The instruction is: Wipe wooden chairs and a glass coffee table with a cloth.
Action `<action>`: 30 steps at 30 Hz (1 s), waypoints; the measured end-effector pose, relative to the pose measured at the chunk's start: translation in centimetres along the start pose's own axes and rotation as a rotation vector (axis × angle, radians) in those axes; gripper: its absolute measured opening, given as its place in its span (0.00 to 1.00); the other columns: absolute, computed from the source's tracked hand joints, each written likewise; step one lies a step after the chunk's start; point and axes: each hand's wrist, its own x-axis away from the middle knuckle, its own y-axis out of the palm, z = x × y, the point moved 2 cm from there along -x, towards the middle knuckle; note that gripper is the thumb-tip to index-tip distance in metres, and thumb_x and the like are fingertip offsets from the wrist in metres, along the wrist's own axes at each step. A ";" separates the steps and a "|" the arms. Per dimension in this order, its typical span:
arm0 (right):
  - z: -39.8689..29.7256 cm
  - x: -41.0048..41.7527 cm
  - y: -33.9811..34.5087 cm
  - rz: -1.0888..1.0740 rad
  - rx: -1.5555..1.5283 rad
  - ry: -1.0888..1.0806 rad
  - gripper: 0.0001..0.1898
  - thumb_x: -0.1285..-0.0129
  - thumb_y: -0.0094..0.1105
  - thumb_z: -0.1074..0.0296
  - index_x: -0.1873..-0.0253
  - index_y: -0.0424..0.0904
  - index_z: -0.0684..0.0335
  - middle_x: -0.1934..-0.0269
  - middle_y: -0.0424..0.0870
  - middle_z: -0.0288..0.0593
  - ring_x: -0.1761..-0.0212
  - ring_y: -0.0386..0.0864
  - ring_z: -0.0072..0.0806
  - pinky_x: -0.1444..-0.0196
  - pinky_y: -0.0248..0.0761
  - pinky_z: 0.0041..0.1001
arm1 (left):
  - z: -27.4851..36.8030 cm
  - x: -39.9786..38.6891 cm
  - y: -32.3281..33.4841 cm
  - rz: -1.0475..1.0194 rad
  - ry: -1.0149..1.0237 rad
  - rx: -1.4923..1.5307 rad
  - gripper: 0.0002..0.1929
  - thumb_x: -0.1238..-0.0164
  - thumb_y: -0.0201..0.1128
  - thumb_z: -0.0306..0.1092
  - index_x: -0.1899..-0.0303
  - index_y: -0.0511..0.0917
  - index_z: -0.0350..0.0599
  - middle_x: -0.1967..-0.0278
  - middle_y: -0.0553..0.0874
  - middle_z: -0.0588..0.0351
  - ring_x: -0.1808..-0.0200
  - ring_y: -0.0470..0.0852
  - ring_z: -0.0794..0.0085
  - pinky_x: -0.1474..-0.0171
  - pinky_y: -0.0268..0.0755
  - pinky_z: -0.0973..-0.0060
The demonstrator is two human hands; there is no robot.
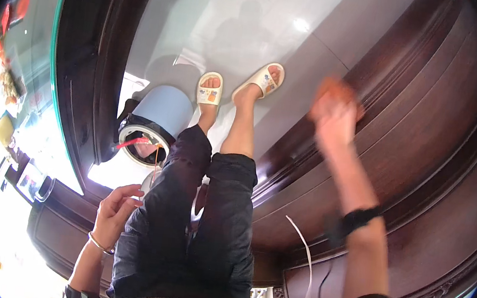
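Observation:
My right hand (334, 120) is blurred and stretched forward over the dark wooden furniture front (379, 152). It grips an orange-brown cloth (338, 89), whose edges show around the fingers; the blur hides whether it touches the wood. Beside my left knee hangs my left hand (119, 210), fingers loosely bent and apart, with nothing visible in it. A light blue trash bin (164, 107) with a black liner stands beyond that hand. Its mouth faces me, and a red strip (133, 142) and some litter show in the opening.
To the left runs a glass-topped dark wooden table (64, 147) with several packets and small items on it. My feet, in cream slippers (209, 95), stand on the glossy floor (243, 30). A pale strap (307, 258) and a black cable (323, 286) hang near my right arm.

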 end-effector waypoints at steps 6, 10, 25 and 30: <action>-23.8 17.3 4.1 -0.576 0.029 -0.735 0.16 0.36 0.50 0.54 0.50 0.84 0.48 0.51 0.83 0.34 0.40 0.72 0.35 0.35 0.54 0.54 | -1.5 0.5 -1.3 -0.035 0.003 -0.049 0.16 0.28 0.56 0.31 0.43 0.74 0.36 0.53 0.83 0.52 0.55 0.81 0.74 0.49 0.72 0.76; -15.4 10.4 4.6 -0.243 -0.017 -0.338 0.12 0.38 0.52 0.60 0.56 0.84 0.54 0.56 0.84 0.39 0.52 0.80 0.35 0.53 0.70 0.47 | -4.2 -0.1 -1.6 -0.052 0.080 -0.108 0.16 0.28 0.54 0.31 0.43 0.74 0.36 0.53 0.83 0.53 0.56 0.81 0.73 0.49 0.72 0.75; -28.6 16.6 5.5 -0.201 0.018 -0.379 0.18 0.34 0.48 0.61 0.44 0.80 0.57 0.48 0.80 0.37 0.42 0.74 0.34 0.39 0.57 0.49 | -19.7 5.9 1.6 -0.050 0.061 0.092 0.16 0.28 0.55 0.29 0.42 0.73 0.36 0.54 0.84 0.55 0.55 0.81 0.76 0.51 0.72 0.80; -31.6 16.7 7.2 -0.398 -0.018 -0.567 0.16 0.32 0.47 0.58 0.49 0.84 0.49 0.49 0.82 0.33 0.40 0.72 0.30 0.42 0.58 0.40 | -25.4 5.9 -0.4 0.039 0.088 -0.004 0.16 0.30 0.58 0.29 0.43 0.75 0.39 0.55 0.84 0.56 0.56 0.81 0.77 0.54 0.72 0.80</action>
